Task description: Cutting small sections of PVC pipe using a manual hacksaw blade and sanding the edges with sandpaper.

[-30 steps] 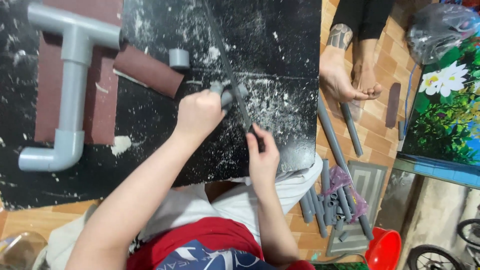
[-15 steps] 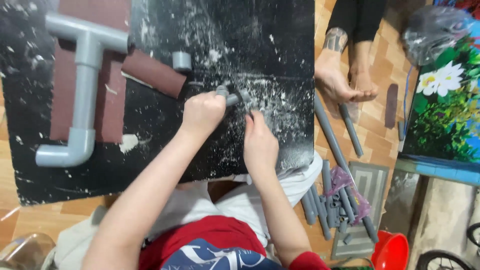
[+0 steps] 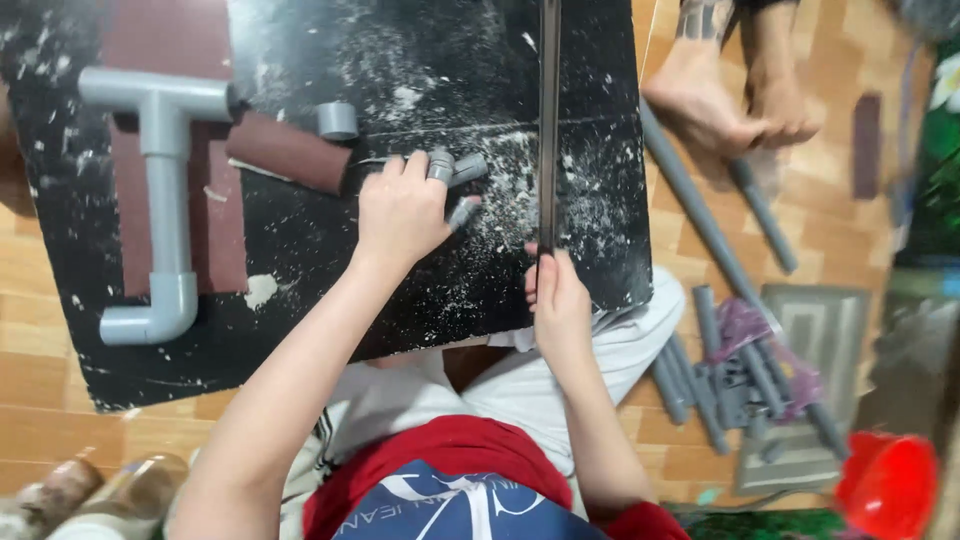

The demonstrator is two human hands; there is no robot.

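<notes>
A black board dusted with white shavings serves as the worktop, laid on a tiled floor before a seated person. Along its left edge lies a finished-looking grey pipe assembly, a tee joined to a straight length and an elbow, resting on a dark red sheet. A rolled piece of the same red material sits beside it, with a short grey coupling just above.

Near the board's middle, the left hand is closed down over a short grey pipe piece, pinning it to the worktop. The right hand, at the near edge, is wrapped around the handle end of a thin saw blade that runs straight up toward the far edge, just right of the pipe piece; whether it touches the pipe cannot be told.

Judging by the heavy dust, much cutting appears done, yet a pile of uncut grey pipes on the floor off the right edge suggests more remains. Another person's hands rest there too.
</notes>
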